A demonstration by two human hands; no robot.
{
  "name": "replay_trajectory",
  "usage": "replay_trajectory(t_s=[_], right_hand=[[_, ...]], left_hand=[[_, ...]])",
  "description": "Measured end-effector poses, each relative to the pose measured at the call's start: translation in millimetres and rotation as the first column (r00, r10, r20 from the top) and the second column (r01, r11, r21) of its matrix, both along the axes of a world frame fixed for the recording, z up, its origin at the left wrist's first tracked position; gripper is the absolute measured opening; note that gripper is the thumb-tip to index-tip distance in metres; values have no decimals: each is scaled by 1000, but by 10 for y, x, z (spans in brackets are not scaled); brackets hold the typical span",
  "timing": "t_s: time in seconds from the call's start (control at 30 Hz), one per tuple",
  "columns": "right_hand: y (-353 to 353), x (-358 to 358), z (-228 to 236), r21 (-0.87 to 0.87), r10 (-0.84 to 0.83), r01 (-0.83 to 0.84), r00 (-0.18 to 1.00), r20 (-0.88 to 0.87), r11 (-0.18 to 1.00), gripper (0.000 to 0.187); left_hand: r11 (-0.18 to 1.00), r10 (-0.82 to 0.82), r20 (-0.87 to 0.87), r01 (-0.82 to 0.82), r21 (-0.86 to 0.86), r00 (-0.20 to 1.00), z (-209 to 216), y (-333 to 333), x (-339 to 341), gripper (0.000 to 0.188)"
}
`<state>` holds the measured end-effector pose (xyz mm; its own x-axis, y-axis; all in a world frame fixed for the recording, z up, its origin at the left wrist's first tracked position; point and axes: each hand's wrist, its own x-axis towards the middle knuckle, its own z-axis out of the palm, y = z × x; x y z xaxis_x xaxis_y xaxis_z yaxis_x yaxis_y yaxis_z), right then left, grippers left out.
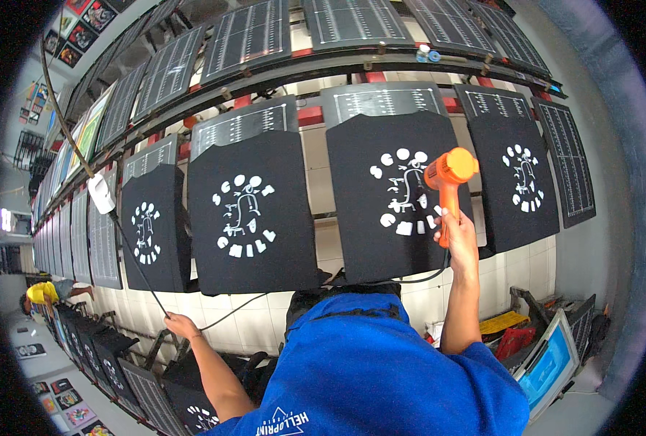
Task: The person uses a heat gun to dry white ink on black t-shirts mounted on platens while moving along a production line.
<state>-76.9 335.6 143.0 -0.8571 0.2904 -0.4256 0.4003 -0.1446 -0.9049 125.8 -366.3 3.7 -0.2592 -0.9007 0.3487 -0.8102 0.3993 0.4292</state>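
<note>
While the right hand (457, 231) stands closed round the grip of an orange heat gun (446, 174), nozzle turned left at the white print (404, 195) just beside it, the left hand (180, 323) hangs low, well apart, fingers closed on the black cable (137, 265). Black shirt on pallet (392, 196): upright, long axis vertical, directly ahead of the right hand. Neighbouring shirt (250, 211): leftward. Open gaps lie between pallets.
</note>
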Motion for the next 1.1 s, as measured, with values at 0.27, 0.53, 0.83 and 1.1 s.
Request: replay_trajectory(t_s=[0.27,0.53,0.83,1.1], right_hand=[[-1619,260,18,-487,162,-114,985,59,866,29],[-3438,-204,288,-321,382,-357,924,17,877,38],[-3762,-635,290,2,375,-376,923,82,927,36],[-3794,-465,134,-7,350,-350,935,55,937,30]], left_hand=[[985,91,-65,-100,-139,994,60,-1970,0,43],[992,-31,-175,10,-123,984,188,-3195,-441,45],[980,74,165,-103,172,983,-490,-3425,-495,44],[958,239,152,-258,124,959,-545,-4502,-335,55]])
